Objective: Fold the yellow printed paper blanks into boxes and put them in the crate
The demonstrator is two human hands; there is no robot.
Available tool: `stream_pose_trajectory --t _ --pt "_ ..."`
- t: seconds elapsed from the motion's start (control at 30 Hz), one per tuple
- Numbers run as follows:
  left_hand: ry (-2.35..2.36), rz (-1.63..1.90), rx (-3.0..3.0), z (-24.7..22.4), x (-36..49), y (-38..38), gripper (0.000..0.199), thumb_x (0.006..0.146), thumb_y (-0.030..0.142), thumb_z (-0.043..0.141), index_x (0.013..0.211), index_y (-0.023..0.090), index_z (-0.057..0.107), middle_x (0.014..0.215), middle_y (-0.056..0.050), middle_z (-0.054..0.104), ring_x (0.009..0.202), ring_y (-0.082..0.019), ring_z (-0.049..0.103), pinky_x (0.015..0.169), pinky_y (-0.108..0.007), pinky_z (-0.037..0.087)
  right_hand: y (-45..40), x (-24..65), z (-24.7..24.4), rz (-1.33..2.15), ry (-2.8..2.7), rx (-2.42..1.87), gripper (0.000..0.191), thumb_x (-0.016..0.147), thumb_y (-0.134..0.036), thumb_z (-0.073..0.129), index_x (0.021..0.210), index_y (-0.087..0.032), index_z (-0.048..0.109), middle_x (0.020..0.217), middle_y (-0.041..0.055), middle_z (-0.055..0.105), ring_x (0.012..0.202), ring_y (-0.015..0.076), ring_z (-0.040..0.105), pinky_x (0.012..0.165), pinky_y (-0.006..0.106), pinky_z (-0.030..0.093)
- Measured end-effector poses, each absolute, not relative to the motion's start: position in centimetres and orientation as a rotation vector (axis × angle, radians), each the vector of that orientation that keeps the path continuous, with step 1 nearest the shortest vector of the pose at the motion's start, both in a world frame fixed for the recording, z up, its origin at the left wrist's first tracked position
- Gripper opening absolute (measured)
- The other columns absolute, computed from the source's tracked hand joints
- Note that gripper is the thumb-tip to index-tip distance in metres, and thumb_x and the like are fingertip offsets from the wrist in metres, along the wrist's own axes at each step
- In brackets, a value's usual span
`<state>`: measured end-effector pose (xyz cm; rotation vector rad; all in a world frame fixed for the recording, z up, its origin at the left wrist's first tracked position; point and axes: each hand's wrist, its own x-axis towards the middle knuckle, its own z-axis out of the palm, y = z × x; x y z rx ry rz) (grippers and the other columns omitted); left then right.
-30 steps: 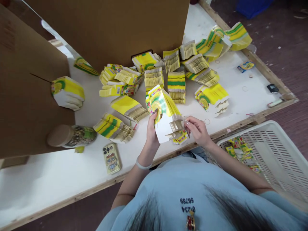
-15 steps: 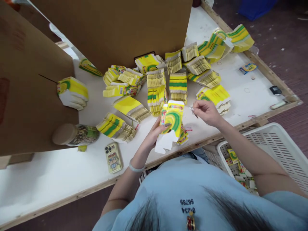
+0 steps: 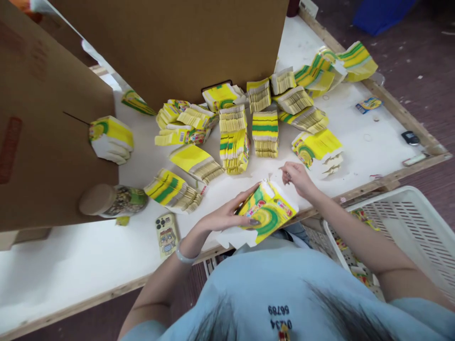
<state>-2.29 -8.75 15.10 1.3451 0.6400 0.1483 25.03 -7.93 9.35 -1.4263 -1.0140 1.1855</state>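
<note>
My left hand (image 3: 231, 213) grips a yellow and green printed carton (image 3: 272, 215) at the table's front edge, thumb on its face and fingers behind. White flaps stick out at the carton's lower left, and its upper end shows white edges. Just beyond that end, my right hand (image 3: 296, 177) hovers with curled fingers; whether anything small is pinched there cannot be made out. Right of it lies a stack of yellow cartons (image 3: 318, 149). Ahead of both hands is a bundle of flat cartons (image 3: 265, 132), beside another bundle (image 3: 232, 137).
Large cardboard boxes (image 3: 170, 52) stand along the back and left. A jar (image 3: 124, 201) and a phone in a patterned case (image 3: 166, 234) are on the left. A white basket (image 3: 408, 208) with cartons in it sits below the wooden edge at right. More bundles lie around the table.
My left hand has brought the carton nearer my body and turned it so its upper end leans right. My right hand has dropped slightly and its fingers have curled in.
</note>
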Motion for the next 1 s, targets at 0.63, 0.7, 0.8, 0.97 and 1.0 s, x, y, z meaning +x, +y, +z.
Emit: stream_pose_trajectory --t 0.63,0.7,0.8,0.97,1.0 --pt "0.57 -0.175 1.853 16.4 -2.6 -10.3 0.118 0.075 0.047 0.081 0.17 0.02 0.016 0.172 -0.017 0.028 0.16 -0.044 0.026 0.132 -0.056 0.026 -10.6 25.9 11.2 1.579 -1.188 -1.554 0.038 0.083 -0.037 0.053 0.051 -0.026 0.035 0.052 -0.0043 0.032 0.054 0.0145 0.034 0.056 0.03 0.033" --pt "0.586 -0.179 1.822 16.1 -2.9 -10.3 0.118 0.076 0.045 0.081 0.17 0.022 0.014 0.174 -0.016 0.025 0.161 -0.043 0.024 0.133 -0.056 0.024 -11.0 25.0 10.2 1.619 -1.08 -1.551 0.043 0.086 -0.048 0.048 0.054 -0.027 0.029 0.049 -0.006 0.025 0.048 0.0129 0.026 0.049 0.029 0.029" --pt "0.601 -0.207 1.741 15.3 -3.2 -10.1 0.116 0.08 0.046 0.079 0.171 0.024 0.011 0.176 -0.014 0.02 0.163 -0.041 0.02 0.134 -0.056 0.019 -11.8 23.4 9.5 1.59 -0.931 -1.536 0.046 0.09 -0.061 0.037 0.06 -0.027 0.029 0.05 -0.0038 0.031 0.046 0.0124 0.021 0.045 0.03 0.026" --pt "0.583 -0.256 1.672 13.7 -3.3 -9.3 0.11 0.082 0.043 0.076 0.17 0.029 0.012 0.179 -0.008 0.014 0.165 -0.039 0.012 0.135 -0.056 0.012 -12.1 22.9 9.2 1.53 -0.876 -1.535 0.046 0.093 -0.061 0.033 0.062 -0.027 0.027 0.05 -0.002 0.035 0.041 0.0125 0.025 0.041 0.031 0.029" --pt "0.576 -0.268 1.674 13.5 -3.3 -9.2 0.109 0.083 0.043 0.075 0.17 0.03 0.012 0.179 -0.007 0.014 0.165 -0.039 0.011 0.135 -0.056 0.012 -12.1 23.4 9.1 1.509 -0.885 -1.549 0.048 0.093 -0.06 0.036 0.06 -0.027 0.027 0.048 -0.003 0.032 0.04 0.0123 0.025 0.04 0.031 0.031"
